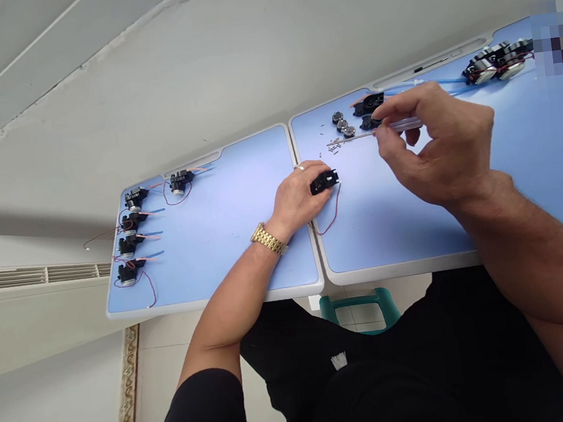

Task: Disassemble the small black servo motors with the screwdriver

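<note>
My left hand [299, 197], with a ring and a gold watch, is closed around a small black plastic housing [324, 182] on the table. A thin red wire [336, 213] trails from it toward the table's near edge. Between the thumb and fingers of my right hand [443, 135] is a screwdriver [407, 125] with a clear handle. Its thin shaft points left, and the tip is at a small pile of screws [335, 145]. Just behind the screws lie several round metal-and-black wheels [343, 125]. Black plastic parts [369, 103] are partly hidden behind my right fingers.
Two blue-topped tables [240, 202] meet at a narrow gap. On the left one stand several black assemblies with wires [130, 245]. More assemblies [496, 63] sit at the far right, near a blurred patch. A dark pen [430, 65] lies in the back groove. A green stool [357, 300] is below.
</note>
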Tool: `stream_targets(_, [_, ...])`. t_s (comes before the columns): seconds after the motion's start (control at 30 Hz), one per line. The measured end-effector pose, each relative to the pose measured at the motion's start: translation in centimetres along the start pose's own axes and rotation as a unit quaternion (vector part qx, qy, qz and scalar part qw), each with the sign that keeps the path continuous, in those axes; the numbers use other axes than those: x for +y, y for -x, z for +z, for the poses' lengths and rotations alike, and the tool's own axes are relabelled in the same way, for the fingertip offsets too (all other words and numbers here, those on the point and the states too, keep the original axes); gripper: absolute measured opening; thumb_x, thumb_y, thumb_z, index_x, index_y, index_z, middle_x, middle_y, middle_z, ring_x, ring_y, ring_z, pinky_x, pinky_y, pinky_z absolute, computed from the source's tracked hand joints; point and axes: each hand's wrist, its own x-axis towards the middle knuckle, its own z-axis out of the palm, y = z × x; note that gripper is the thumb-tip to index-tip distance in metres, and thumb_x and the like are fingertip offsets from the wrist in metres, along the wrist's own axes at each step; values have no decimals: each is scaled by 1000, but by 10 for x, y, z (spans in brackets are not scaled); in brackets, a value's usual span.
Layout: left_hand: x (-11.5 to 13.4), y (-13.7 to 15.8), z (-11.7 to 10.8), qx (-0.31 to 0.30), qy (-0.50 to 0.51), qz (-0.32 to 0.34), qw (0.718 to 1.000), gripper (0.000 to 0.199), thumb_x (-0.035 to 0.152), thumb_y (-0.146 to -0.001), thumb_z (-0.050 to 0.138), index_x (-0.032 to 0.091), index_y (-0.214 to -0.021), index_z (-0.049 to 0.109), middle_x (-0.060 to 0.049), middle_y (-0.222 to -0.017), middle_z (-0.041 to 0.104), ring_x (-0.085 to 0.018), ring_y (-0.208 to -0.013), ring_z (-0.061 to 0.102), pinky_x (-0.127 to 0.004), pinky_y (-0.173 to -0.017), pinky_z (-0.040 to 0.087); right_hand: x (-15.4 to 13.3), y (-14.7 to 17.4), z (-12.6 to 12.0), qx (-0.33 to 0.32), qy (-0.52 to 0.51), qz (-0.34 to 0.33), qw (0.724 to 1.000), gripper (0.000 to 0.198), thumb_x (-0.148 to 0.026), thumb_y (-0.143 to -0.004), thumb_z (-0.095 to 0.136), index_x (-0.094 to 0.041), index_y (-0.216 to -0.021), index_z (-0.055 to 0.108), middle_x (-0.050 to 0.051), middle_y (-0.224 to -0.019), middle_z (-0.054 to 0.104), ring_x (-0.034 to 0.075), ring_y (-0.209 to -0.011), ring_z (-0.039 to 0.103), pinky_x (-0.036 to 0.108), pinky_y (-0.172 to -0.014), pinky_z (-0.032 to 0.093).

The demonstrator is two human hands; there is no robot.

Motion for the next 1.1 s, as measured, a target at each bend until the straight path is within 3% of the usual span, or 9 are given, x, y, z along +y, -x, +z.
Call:
stream_targets(0.13, [3,-6,8,11,-27,-35,999,38,13,-94,80,26,-129,86,-9,-148,84,-33,-132,82,-51,-113,70,-3,1,0,-45,-17,45,998,30,-19,-109,67,-39,-128,78,2,-116,87,31,-93,85,52,-87,69])
stream_targets(0.57, [-8,-9,3,12,11,-22,1000,47,11,-93,83,29,-137,85,-8,-168,73,-34,-149,75,-58,-126,64,-3,2,4,-40,-23,24,999,20,-22,-111,63,-34,-119,76,1,-109,87,28,-88,85,49,-85,71])
stream_targets(0.7, [-12,4,-9,43,62,-5,997,43,20,-95,87,25,-137,84,-10,-150,82,-29,-140,78,-53,-129,60,3,3,6,-28,-18,27,999,22,-27,-114,62,-36,-126,77,2,-108,86,28,-89,85,48,-84,71])
stream_targets(0.83, [-15,14,-23,41,125,-69,989,43,25,-96,86,27,-138,84,-6,-132,87,-24,-118,82,-41,-111,67,3,3,4,-34,-15,58,998,22,-32,-113,65,-39,-129,78,2,-107,87,29,-89,84,49,-82,71])
stream_targets(0.97, [-20,12,-33,13,175,-95,980,39,28,-90,87,25,-129,87,-4,-114,88,-19,-96,79,-32,-89,66,4,0,-2,-52,-7,74,996,13,-29,-110,69,-37,-118,77,0,-98,86,26,-80,81,47,-81,69])
stream_targets(1.1, [-22,9,-38,-14,194,-88,977,38,29,-86,87,25,-124,88,-3,-108,87,-17,-89,76,-30,-83,64,15,-4,-8,-62,20,83,994,16,-17,-102,72,-34,-103,73,-2,-80,80,24,-68,75,43,-70,61])
